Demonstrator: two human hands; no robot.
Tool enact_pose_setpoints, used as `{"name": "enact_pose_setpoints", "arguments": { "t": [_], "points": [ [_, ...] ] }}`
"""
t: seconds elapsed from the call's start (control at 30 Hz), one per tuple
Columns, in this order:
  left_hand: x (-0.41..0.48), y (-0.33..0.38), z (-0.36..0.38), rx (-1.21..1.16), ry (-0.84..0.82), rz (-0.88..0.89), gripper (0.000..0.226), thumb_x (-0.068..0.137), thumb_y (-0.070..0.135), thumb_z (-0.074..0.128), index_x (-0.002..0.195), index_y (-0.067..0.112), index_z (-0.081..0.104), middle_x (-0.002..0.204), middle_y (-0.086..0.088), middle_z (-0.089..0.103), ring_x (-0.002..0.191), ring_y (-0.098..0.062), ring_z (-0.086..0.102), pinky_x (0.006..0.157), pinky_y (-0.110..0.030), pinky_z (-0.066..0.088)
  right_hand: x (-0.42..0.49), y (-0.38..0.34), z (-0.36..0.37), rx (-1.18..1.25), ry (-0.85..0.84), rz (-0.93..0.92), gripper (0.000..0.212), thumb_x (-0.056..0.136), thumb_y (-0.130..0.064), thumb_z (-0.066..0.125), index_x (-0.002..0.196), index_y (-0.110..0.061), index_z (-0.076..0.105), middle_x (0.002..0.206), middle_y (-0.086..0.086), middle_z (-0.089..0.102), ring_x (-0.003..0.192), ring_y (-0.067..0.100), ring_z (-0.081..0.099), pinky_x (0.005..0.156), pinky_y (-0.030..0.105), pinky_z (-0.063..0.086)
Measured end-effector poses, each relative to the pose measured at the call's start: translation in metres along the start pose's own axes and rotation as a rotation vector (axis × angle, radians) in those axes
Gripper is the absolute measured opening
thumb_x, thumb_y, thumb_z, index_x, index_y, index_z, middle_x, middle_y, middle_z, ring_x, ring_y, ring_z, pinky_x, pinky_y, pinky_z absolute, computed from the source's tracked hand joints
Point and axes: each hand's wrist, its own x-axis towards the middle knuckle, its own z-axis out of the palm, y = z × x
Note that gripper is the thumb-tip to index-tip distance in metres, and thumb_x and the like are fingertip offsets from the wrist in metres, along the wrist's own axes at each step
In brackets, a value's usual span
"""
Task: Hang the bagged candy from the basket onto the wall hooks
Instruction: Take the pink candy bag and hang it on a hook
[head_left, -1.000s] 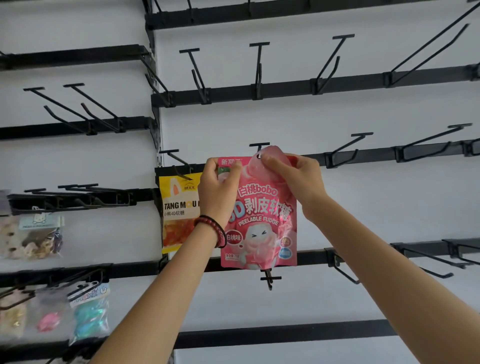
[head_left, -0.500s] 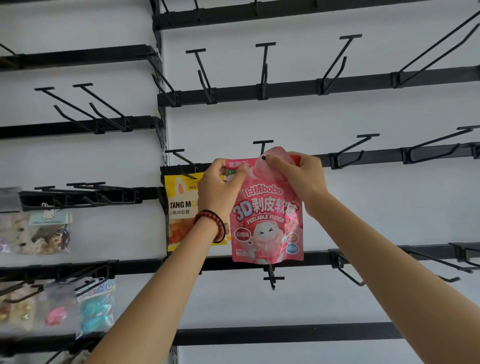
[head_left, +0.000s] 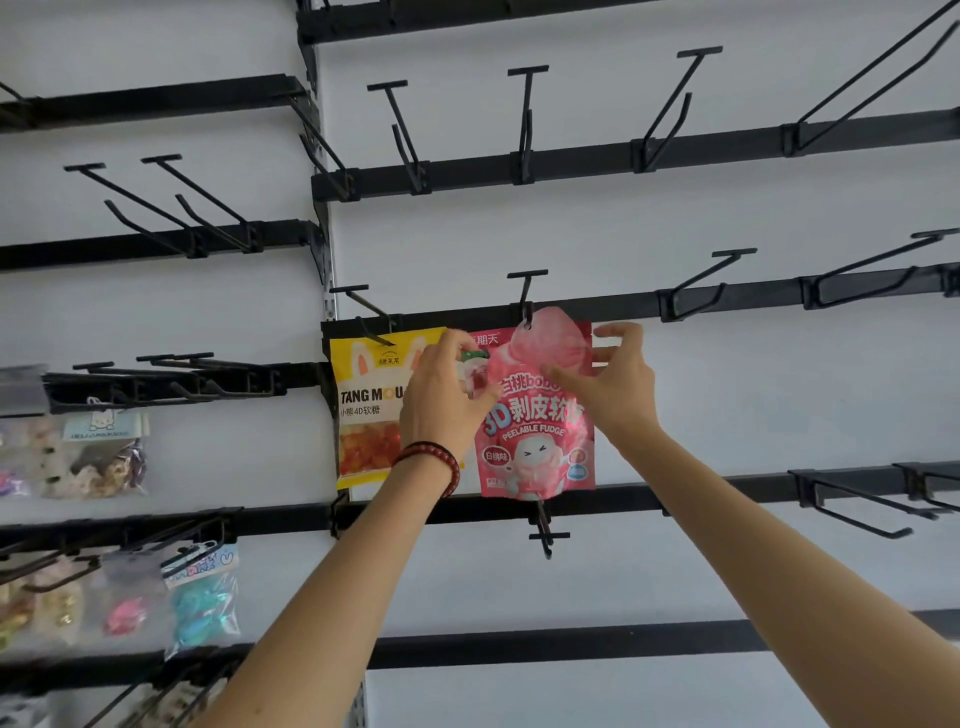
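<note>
- Left hand (head_left: 441, 400) was noted curled at the upper-left edge of the pink plastic fudge bag (head_left: 535, 441); grip could not be told.
- Bag was hung, long axis vertical, from the black wire wall hook (head_left: 525, 296) above.
- Right hand (head_left: 618, 384) was spread loose, just right of the bag's top.

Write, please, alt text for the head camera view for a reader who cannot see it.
A pink candy bag hangs by its top hole on a black wall hook, a person's left hand at its left edge and the right hand open at its right. A yellow candy bag hangs just left of it.
</note>
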Motion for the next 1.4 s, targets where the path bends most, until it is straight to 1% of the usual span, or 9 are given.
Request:
{"name": "enact_pose_setpoints", "arguments": {
  "t": [0.17,0.33,0.5,0.7,0.93,1.03,1.13,1.23,1.4],
  "points": [
    [-0.014,-0.006,0.007,0.166,-0.197,0.016,0.038,0.081,0.032,0.070,0.116,0.030,0.054,0.125,0.003,0.049,0.097,-0.014,0.059,0.074,-0.023,0.047,-0.010,0.017,-0.002,-0.252,-0.047,-0.116,0.036,0.074,-0.018,0.079,0.100,-0.018,0.054,0.103,0.003,0.060,0.085,0.016,0.059,0.075,0.024,0.049],
    [-0.042,-0.018,0.006,0.209,-0.254,0.031,0.043,0.090,0.033,0.059,0.130,0.028,0.048,0.130,0.003,0.049,0.109,-0.016,0.055,0.083,-0.029,0.052,-0.034,0.040,-0.018,-0.489,-0.155,-0.149,0.040,0.082,-0.028,0.071,0.120,-0.019,0.061,0.126,0.006,0.049,0.111,0.020,0.053,0.091,0.028,0.045],
    [-0.099,-0.033,0.010,0.085,-0.219,0.006,0.016,0.091,0.029,0.053,0.106,0.025,0.054,0.090,0.011,0.059,0.079,-0.011,0.057,0.055,-0.019,0.039,-0.080,0.072,-0.027,-0.469,-0.130,-0.128,0.026,0.089,-0.024,0.063,0.114,-0.018,0.064,0.116,0.002,0.055,0.088,0.017,0.060,0.079,0.031,0.053],
    [-0.198,-0.059,0.024,0.158,-0.320,-0.051,0.013,0.090,0.035,0.052,0.093,0.022,0.049,0.087,0.012,0.058,0.076,-0.008,0.051,0.048,-0.020,0.033,-0.166,0.127,-0.024,-0.605,-0.248,-0.094,0.019,0.091,-0.027,0.058,0.107,-0.018,0.061,0.108,-0.001,0.057,0.084,0.018,0.061,0.064,0.034,0.052],
    [-0.333,-0.098,0.044,0.334,-0.691,-0.019,0.020,0.090,0.041,0.047,0.090,0.023,0.054,0.089,0.009,0.062,0.086,-0.017,0.057,0.064,-0.030,0.039,-0.290,0.205,-0.031,-0.865,-0.536,-0.009,0.017,0.090,-0.031,0.056,0.098,-0.019,0.065,0.099,0.000,0.064,0.094,0.024,0.059,0.063,0.029,0.039],
    [-0.407,-0.116,0.046,0.358,-0.888,-0.097,0.020,0.089,0.043,0.047,0.091,0.026,0.056,0.090,0.011,0.065,0.088,-0.016,0.059,0.068,-0.030,0.041,-0.356,0.237,-0.036,-0.866,-0.670,0.078,0.028,0.090,-0.038,0.054,0.113,-0.022,0.058,0.111,0.000,0.058,0.087,0.025,0.062,0.061,0.029,0.043],
    [-0.477,-0.128,0.039,0.347,-1.041,-0.163,0.021,0.089,0.043,0.046,0.091,0.027,0.060,0.084,0.011,0.066,0.082,-0.014,0.061,0.069,-0.031,0.049,-0.399,0.252,-0.038,-0.809,-0.577,0.092,0.052,0.090,-0.039,0.056,0.136,-0.024,0.037,0.136,0.001,0.043,0.077,0.022,0.064,0.049,0.027,0.044],
    [-0.526,-0.130,0.027,0.327,-1.096,-0.196,0.023,0.090,0.042,0.046,0.090,0.026,0.062,0.080,0.011,0.066,0.076,-0.012,0.061,0.068,-0.031,0.051,-0.417,0.260,-0.033,-0.730,-0.445,0.077,0.059,0.092,-0.036,0.053,0.143,-0.023,0.027,0.146,0.003,0.032,0.098,0.016,0.060,0.043,0.021,0.041],
    [-0.570,-0.136,0.021,0.315,-1.133,-0.285,0.019,0.089,0.042,0.050,0.091,0.028,0.062,0.085,0.012,0.067,0.081,-0.013,0.063,0.068,-0.030,0.049,-0.474,0.290,-0.048,-0.765,-0.554,0.236,0.047,0.090,-0.033,0.056,0.130,-0.020,0.036,0.142,0.005,0.035,0.084,0.012,0.053,0.040,0.015,0.033]
  ]
}}
